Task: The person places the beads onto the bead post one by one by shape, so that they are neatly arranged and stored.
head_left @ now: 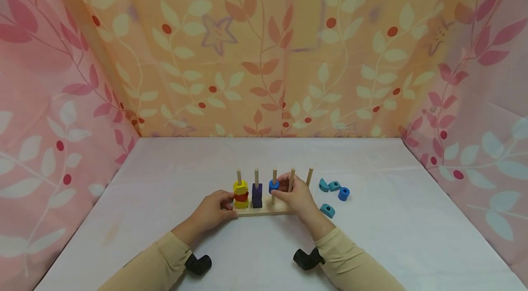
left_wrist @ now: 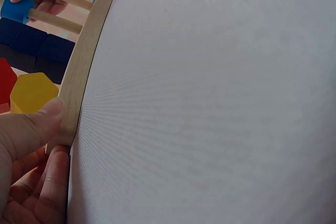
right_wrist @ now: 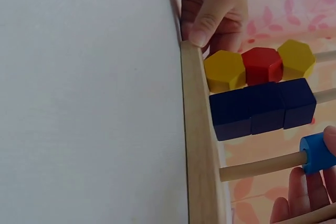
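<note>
A wooden peg stand (head_left: pixel 264 211) with several upright pegs is on the table. My left hand (head_left: pixel 212 211) grips its left end, thumb (left_wrist: pixel 52 109) on the base and fingers at its underside edge. On the leftmost peg sit two yellow hexagonal blocks (right_wrist: pixel 226 71) with a red one (right_wrist: pixel 262 65) between them. The second peg carries three dark blue square blocks (right_wrist: pixel 268 107). My right hand (head_left: pixel 300 198) pinches a blue cylinder block (head_left: pixel 272 186), which is threaded partway down the third peg, above the base. The two right pegs bear no blocks where they show.
Right of the stand lie two teal curved blocks (head_left: pixel 334 185) side by side, and a blue cylinder (head_left: pixel 343 194) beside them. Another teal block (head_left: pixel 327 211) lies nearer me. A floral curtain (head_left: pixel 264 52) encloses the table's back and sides.
</note>
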Tool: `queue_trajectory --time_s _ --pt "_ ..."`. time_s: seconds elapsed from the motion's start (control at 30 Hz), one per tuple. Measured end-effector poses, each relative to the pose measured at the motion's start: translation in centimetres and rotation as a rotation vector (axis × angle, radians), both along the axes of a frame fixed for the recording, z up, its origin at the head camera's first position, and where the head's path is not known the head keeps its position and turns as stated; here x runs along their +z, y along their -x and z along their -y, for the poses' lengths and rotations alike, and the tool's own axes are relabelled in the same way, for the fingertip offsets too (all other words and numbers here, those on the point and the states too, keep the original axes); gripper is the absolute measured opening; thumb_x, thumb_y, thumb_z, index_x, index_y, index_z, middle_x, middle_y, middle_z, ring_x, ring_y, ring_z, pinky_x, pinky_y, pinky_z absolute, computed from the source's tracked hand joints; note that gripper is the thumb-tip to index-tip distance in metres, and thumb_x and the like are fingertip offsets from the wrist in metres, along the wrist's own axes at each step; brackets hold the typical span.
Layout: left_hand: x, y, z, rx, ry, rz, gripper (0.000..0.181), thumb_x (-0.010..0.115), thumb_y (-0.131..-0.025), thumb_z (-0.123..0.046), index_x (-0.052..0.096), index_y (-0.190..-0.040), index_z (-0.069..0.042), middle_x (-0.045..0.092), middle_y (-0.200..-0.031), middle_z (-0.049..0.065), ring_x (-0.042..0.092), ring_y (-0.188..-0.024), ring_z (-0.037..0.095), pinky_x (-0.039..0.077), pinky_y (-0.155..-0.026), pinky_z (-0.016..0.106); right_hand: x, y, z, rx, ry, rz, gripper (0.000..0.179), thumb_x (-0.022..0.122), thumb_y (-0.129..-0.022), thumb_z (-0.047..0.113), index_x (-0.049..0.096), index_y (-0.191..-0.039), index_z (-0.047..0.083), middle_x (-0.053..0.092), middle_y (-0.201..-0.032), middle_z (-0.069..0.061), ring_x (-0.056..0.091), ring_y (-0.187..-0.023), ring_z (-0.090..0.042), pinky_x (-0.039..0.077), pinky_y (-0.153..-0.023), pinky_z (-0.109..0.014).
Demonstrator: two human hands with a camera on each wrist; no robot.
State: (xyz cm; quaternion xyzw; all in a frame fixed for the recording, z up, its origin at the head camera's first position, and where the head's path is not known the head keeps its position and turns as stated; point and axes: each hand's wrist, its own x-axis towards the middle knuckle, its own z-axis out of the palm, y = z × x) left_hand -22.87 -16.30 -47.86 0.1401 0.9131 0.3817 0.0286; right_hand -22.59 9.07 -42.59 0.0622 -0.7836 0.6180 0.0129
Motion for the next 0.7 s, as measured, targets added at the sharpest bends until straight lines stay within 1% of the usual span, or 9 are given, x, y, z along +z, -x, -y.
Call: queue_trajectory --time_s 0.1,0.17,0.2,0.23,0.33,0.4,0.5,0.63,0.7 --pt "0.0 0.0 0.0 -0.003 0.001 -0.003 0.053 0.08 -0.068 -0.02 0.061 -0.115 -0.004 0.057 -0.088 -0.005 0.053 -0.076 0.007 0.045 -0.07 0.025 -0.5 0.0 -0.1 0.011 -0.016 -0.009 0.027 0.074 -0.073 0.001 0.057 -0.094 -0.001 0.063 -0.085 -0.009 0.061 -0.079 -0.019 0.049 -0.072 -0.031" --pt "0.0 0.1 0.0 0.0 0.001 0.005 0.053 0.08 -0.068 -0.02 0.061 -0.115 -0.004 0.057 -0.089 -0.005 0.053 -0.076 0.007 0.045 -0.07 0.025 -0.9 0.0 -0.1 0.014 -0.032 0.008 0.026 0.074 -0.074 0.002 0.057 -0.094 0.0 0.063 -0.086 -0.009 0.061 -0.081 -0.02 0.049 -0.073 -0.032" --pt "0.0 0.1 0.0 0.002 0.002 0.008 0.053 0.08 -0.068 -0.021 0.061 -0.115 -0.004 0.057 -0.09 -0.005 0.053 -0.076 0.007 0.045 -0.07 0.025 -1.5 0.2 -0.2 0.016 -0.036 0.014 0.027 0.074 -0.074 0.003 0.057 -0.094 0.001 0.063 -0.087 -0.008 0.061 -0.082 -0.019 0.049 -0.074 -0.032" --pt "0.0 0.1 -0.1 0.005 0.005 0.012 0.053 0.08 -0.068 -0.021 0.061 -0.115 -0.005 0.057 -0.09 -0.005 0.053 -0.076 0.007 0.045 -0.07 0.025 -2.0 0.4 -0.2 0.015 -0.036 0.025 0.027 0.074 -0.074 0.003 0.057 -0.095 0.001 0.063 -0.088 -0.007 0.061 -0.083 -0.019 0.049 -0.075 -0.032" --pt "0.0 0.1 -0.2 0.014 0.006 0.021 0.053 0.08 -0.068 -0.021 0.061 -0.115 -0.005 0.057 -0.09 -0.006 0.053 -0.077 0.007 0.045 -0.07 0.025 -2.6 0.4 -0.2 0.023 -0.015 0.046 0.028 0.074 -0.073 0.001 0.057 -0.095 0.001 0.062 -0.09 -0.008 0.061 -0.085 -0.021 0.049 -0.077 -0.033" --pt "0.1 0.2 -0.2 0.017 0.006 0.025 0.052 0.08 -0.069 -0.021 0.062 -0.115 -0.005 0.057 -0.089 -0.005 0.053 -0.077 0.008 0.045 -0.07 0.026 -3.0 0.4 -0.2 0.035 0.0 0.04 0.029 0.073 -0.073 -0.002 0.056 -0.096 -0.001 0.062 -0.092 -0.01 0.061 -0.086 -0.022 0.049 -0.078 -0.033" --pt "0.1 0.1 -0.2 0.012 0.014 0.028 0.054 0.08 -0.069 -0.022 0.061 -0.116 -0.004 0.057 -0.089 -0.005 0.052 -0.077 0.008 0.045 -0.071 0.027 -3.2 0.4 -0.2 0.034 -0.007 0.047 0.031 0.073 -0.072 -0.004 0.056 -0.097 -0.002 0.061 -0.092 -0.011 0.061 -0.084 -0.021 0.049 -0.076 -0.032" --pt "0.2 0.0 -0.3 0.006 0.026 0.031 0.056 0.08 -0.069 -0.023 0.06 -0.117 -0.004 0.057 -0.088 -0.005 0.051 -0.077 0.008 0.045 -0.071 0.028 -3.2 0.3 -0.1 0.011 -0.062 0.077 0.031 0.074 -0.071 -0.002 0.056 -0.096 0.001 0.06 -0.092 -0.009 0.058 -0.08 -0.016 0.049 -0.074 -0.03" --pt "0.3 0.0 -0.3 0.013 0.021 0.032 0.054 0.08 -0.069 -0.021 0.061 -0.116 -0.004 0.057 -0.089 -0.005 0.051 -0.077 0.008 0.044 -0.071 0.028 -3.2 0.4 -0.1 0.004 -0.089 0.082 0.031 0.074 -0.072 -0.001 0.056 -0.096 0.003 0.059 -0.092 -0.007 0.058 -0.079 -0.015 0.049 -0.074 -0.028"
